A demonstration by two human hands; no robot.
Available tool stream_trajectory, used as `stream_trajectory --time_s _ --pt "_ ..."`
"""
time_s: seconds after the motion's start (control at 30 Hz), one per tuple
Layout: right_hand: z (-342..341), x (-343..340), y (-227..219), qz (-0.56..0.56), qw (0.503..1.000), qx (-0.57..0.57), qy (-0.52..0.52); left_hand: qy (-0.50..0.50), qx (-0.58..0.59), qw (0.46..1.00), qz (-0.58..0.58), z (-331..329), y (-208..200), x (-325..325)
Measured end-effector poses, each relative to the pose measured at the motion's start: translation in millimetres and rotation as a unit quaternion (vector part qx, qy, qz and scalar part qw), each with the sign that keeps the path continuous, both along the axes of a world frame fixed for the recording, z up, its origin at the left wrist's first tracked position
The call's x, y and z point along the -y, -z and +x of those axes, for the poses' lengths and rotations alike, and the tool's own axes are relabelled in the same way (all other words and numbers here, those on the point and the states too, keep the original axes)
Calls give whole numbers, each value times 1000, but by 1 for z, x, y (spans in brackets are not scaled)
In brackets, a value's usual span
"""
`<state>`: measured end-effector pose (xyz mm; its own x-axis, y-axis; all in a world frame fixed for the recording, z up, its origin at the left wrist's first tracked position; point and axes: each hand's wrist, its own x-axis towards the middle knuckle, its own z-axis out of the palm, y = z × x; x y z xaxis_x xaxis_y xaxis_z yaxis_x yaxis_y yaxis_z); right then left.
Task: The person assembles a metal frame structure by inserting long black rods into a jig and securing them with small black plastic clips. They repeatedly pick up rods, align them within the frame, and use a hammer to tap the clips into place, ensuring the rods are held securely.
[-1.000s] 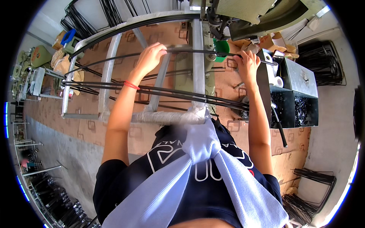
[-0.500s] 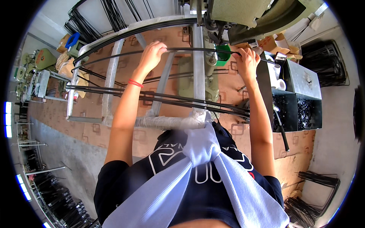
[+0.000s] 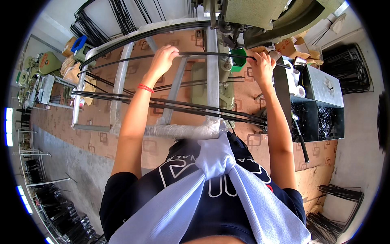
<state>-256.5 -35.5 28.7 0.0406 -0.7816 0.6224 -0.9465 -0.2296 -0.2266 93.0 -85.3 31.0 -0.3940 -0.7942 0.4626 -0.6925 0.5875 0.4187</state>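
Both hands on a thin black rod, feeding it at the green machine.

From my remote seat: the left hand (image 3: 164,59) is curled around the black rod (image 3: 211,53), the right hand (image 3: 262,67) pinches its right end by the machine (image 3: 260,16). Since a second ago the grips have barely shifted; the rod sits a touch higher, so I judge positioning continues. Right, the black bins (image 3: 319,122) hold small dark parts, probably clips. More rods (image 3: 170,106) lie across the frame (image 3: 122,81).

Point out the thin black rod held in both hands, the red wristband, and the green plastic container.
Thin black metal rod (image 3: 211,53), head view, on its middle stretch between the hands.
Red wristband (image 3: 145,88), head view, on the band across the left wrist.
Green plastic container (image 3: 239,62), head view, on its front wall.
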Motion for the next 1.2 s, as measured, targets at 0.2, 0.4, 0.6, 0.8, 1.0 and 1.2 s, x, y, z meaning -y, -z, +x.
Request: stream_trajectory --time_s 0.2,0.4,0.6,0.8,1.0,1.2 --pt "-1 0 0 -4 1000 -16 -4 -6 -2 1000 -11 0 5 0" --pt "-17 3 -6 43 996 -34 -64 -7 -3 1000 -18 2 5 1" --pt "-17 -1 -5 71 994 -47 -63 11 -24 999 -34 5 20 7" --pt "-18 -2 -6 79 994 -47 -56 12 -34 999 -32 0 17 12" --pt "-20 5 -21 183 980 -69 -39 -40 13 994 -100 10 17 17" --pt "-42 9 -9 195 978 -4 -71 -33 -32 989 -141 -8 20 6"
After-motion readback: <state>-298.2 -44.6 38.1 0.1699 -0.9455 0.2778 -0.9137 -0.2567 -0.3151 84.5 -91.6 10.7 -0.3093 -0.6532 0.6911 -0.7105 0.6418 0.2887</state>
